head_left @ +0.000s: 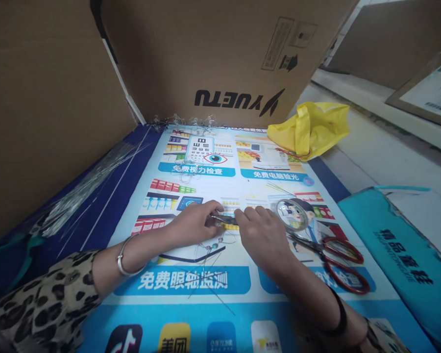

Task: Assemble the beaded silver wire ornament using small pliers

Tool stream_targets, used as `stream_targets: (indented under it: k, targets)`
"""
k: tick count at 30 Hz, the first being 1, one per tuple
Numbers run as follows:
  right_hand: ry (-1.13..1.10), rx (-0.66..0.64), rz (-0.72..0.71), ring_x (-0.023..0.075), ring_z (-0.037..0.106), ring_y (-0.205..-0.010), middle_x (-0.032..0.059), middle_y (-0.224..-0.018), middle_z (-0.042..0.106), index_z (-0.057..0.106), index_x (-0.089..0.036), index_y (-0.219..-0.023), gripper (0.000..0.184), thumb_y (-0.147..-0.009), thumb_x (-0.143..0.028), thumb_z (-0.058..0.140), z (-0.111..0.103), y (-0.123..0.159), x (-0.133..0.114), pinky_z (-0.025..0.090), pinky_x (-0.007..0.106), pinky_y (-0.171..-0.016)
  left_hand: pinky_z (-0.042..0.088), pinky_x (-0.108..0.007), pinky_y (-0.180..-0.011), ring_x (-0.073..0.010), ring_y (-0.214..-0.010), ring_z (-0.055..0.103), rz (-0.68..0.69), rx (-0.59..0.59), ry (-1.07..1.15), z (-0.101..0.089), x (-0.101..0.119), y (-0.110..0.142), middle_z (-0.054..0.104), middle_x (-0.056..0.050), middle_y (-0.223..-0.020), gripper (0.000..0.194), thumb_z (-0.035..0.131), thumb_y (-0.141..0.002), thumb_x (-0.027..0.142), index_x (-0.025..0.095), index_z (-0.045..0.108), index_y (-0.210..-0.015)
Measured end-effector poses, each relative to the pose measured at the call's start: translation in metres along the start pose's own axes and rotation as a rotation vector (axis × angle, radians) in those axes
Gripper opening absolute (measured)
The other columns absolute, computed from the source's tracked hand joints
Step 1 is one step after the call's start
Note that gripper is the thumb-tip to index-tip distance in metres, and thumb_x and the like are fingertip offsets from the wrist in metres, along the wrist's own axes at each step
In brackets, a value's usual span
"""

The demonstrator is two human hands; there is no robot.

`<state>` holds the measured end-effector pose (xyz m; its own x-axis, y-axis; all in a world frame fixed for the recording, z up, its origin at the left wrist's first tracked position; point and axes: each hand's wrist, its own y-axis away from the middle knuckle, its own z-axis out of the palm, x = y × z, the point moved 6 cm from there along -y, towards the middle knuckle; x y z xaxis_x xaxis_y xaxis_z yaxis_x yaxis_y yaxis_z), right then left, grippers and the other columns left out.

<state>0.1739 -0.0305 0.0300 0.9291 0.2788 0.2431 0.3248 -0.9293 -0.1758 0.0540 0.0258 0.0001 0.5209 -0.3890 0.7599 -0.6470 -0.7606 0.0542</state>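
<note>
My right hand is wrapped around the handles of a pair of pliers, whose dark metal jaws point left. At the jaw tips, my left hand is closed in a pinch. Whatever is between its fingertips is too small or hidden to make out. Below the hands, thin wires with a few small beads lie across the printed sheet. Just right of my right hand are scissors with red handles and a clear round roll, possibly tape.
Cardboard box walls stand behind and to the left. A bundle of straight wires and green-handled pliers lie left. Twisted wire pieces line the back. A yellow bag and a teal bag are on the right.
</note>
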Motion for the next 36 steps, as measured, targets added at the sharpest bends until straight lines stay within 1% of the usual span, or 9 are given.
stream_targets:
  k: [2, 7, 10, 16, 23, 27, 32, 36]
  targets:
    - [0.006, 0.009, 0.003, 0.0195, 0.047, -0.075, 0.0056, -0.081, 0.059, 0.059, -0.017, -0.099, 0.024, -0.086, -0.012, 0.039, -0.0011, -0.0001, 0.0004, 0.025, 0.032, -0.065, 0.033, -0.025, -0.055, -0.0147, -0.063, 0.054, -0.004, 0.007, -0.002, -0.0002, 0.0016, 0.0002, 0.064, 0.002, -0.074, 0.028, 0.058, -0.071, 0.026, 0.024, 0.055, -0.099]
    - [-0.028, -0.001, 0.023, 0.0183, 0.047, -0.074, 0.0045, -0.078, 0.059, 0.061, -0.018, -0.093, 0.021, -0.085, -0.013, 0.042, 0.0015, -0.0010, 0.0020, 0.025, 0.031, -0.064, 0.031, -0.024, -0.053, -0.0134, -0.061, 0.052, -0.002, 0.020, -0.011, -0.0008, 0.0033, 0.0006, 0.061, 0.002, -0.069, 0.020, 0.054, -0.072, 0.024, 0.023, 0.057, -0.092]
    - [-0.043, -0.013, 0.038, 0.0179, 0.047, -0.074, 0.0047, -0.079, 0.059, 0.061, -0.019, -0.094, 0.021, -0.085, -0.014, 0.043, 0.0033, -0.0012, 0.0028, 0.025, 0.031, -0.064, 0.031, -0.023, -0.053, -0.0125, -0.059, 0.051, -0.010, 0.019, 0.012, -0.0003, 0.0021, 0.0005, 0.058, 0.003, -0.065, 0.017, 0.053, -0.071, 0.023, 0.022, 0.058, -0.087]
    - [-0.044, -0.014, 0.032, 0.0182, 0.046, -0.074, 0.0044, -0.078, 0.059, 0.061, -0.019, -0.092, 0.019, -0.084, -0.014, 0.044, 0.0030, -0.0010, 0.0013, 0.024, 0.031, -0.064, 0.031, -0.022, -0.052, -0.0108, -0.056, 0.048, -0.029, 0.050, 0.066, 0.0012, -0.0002, -0.0005, 0.058, 0.004, -0.066, 0.020, 0.053, -0.068, 0.020, 0.023, 0.057, -0.088]
    - [0.004, 0.034, 0.015, 0.0194, 0.046, -0.074, 0.0057, -0.078, 0.059, 0.060, -0.017, -0.097, 0.023, -0.085, -0.014, 0.042, 0.0008, 0.0013, 0.0004, 0.024, 0.032, -0.065, 0.031, -0.023, -0.052, -0.0113, -0.058, 0.049, -0.027, 0.055, 0.066, 0.0021, -0.0006, -0.0007, 0.058, 0.004, -0.068, 0.021, 0.050, -0.068, 0.019, 0.022, 0.057, -0.087]
    - [-0.005, 0.011, 0.028, 0.0191, 0.047, -0.073, 0.0053, -0.078, 0.059, 0.061, -0.018, -0.094, 0.022, -0.085, -0.013, 0.041, 0.0022, 0.0010, 0.0010, 0.024, 0.031, -0.064, 0.032, -0.023, -0.053, -0.0114, -0.057, 0.049, -0.030, 0.055, 0.027, -0.0002, 0.0001, -0.0005, 0.056, 0.004, -0.066, 0.022, 0.050, -0.068, 0.018, 0.021, 0.055, -0.088]
    - [-0.025, -0.037, 0.051, 0.0186, 0.049, -0.072, 0.0047, -0.077, 0.059, 0.060, -0.019, -0.090, 0.021, -0.084, -0.011, 0.042, 0.0057, 0.0013, 0.0025, 0.025, 0.031, -0.063, 0.033, -0.023, -0.053, -0.0112, -0.057, 0.049, -0.043, 0.073, 0.032, -0.0028, -0.0009, -0.0014, 0.056, 0.004, -0.068, 0.020, 0.048, -0.067, 0.017, 0.021, 0.053, -0.086]
    - [-0.051, -0.082, 0.072, 0.0182, 0.050, -0.073, 0.0047, -0.078, 0.060, 0.060, -0.019, -0.087, 0.020, -0.082, -0.010, 0.043, 0.0084, 0.0012, 0.0036, 0.025, 0.030, -0.062, 0.032, -0.024, -0.054, -0.0120, -0.059, 0.049, 0.005, 0.081, -0.012, -0.0030, -0.0001, -0.0024, 0.055, 0.003, -0.068, 0.017, 0.047, -0.066, 0.016, 0.020, 0.054, -0.081]
